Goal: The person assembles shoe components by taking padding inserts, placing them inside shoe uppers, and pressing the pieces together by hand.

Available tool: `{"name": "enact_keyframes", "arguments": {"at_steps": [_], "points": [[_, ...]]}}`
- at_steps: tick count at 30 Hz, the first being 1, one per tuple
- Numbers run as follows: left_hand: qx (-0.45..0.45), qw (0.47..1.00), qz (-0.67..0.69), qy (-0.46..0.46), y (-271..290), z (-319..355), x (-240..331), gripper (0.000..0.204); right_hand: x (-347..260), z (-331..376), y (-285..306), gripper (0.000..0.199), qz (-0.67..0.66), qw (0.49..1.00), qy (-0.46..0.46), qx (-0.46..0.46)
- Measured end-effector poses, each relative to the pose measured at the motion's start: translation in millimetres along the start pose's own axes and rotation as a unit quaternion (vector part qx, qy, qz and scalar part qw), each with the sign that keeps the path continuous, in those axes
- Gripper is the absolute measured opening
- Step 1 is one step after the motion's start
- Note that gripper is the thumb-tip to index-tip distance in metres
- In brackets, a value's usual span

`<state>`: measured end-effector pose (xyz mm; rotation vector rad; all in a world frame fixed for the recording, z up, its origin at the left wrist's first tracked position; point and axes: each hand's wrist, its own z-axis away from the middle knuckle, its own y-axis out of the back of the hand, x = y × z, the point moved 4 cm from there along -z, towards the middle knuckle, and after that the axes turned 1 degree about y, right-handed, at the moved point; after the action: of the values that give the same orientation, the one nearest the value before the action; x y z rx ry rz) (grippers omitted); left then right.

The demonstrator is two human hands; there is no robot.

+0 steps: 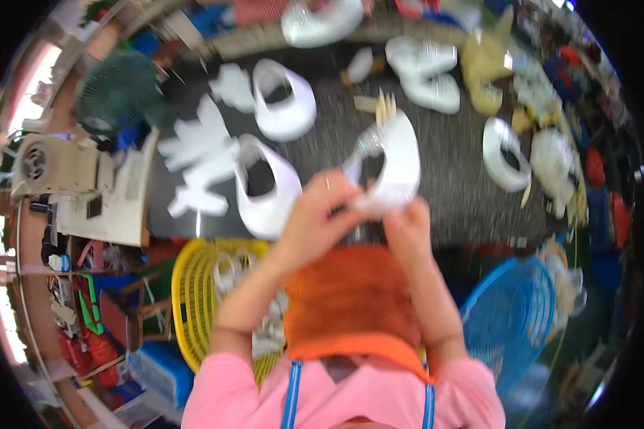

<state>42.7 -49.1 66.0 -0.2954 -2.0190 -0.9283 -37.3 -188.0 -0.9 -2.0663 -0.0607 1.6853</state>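
Observation:
Over the near part of a dark tabletop (pixel 451 200) I hold a white, curved piece with an open middle, which looks like a shoe upper (pixel 405 154). My left hand (pixel 320 214) pinches its near left end, thumb and fingers closed on it. My right hand (pixel 409 229) has curled fingers at its near right edge; the exact grip is blurred. To the left lie two similar white shoe uppers, one nearer (pixel 285 179) and one farther (pixel 297 111). Beside them, flat white cut pieces (pixel 200 154) overlap in a loose pile.
More white uppers lie at right (pixel 499 161) and far right (pixel 436 89), near a beige piece (pixel 479 79). A yellow basket (pixel 184 307) and a blue basket (pixel 508 307) stand below the table's near edge. At left are a sewing machine (pixel 57 164) and a green fan (pixel 118 93).

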Motion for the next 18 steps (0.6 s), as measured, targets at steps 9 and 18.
{"name": "enact_keyframes", "arguments": {"at_steps": [9, 18], "points": [[-0.035, 0.970, 0.154, 0.183, -22.7, 5.7, -9.9, 0.023, -2.7, -14.7, 0.7, 0.032, -0.134, 0.983, -0.111, 0.049], [0.049, 0.995, -0.056, 0.068, -33.0, 27.0, 5.5, 0.020, -5.6, -12.7, -0.1, 0.026, 0.068, 0.988, -0.092, 0.102]]}}
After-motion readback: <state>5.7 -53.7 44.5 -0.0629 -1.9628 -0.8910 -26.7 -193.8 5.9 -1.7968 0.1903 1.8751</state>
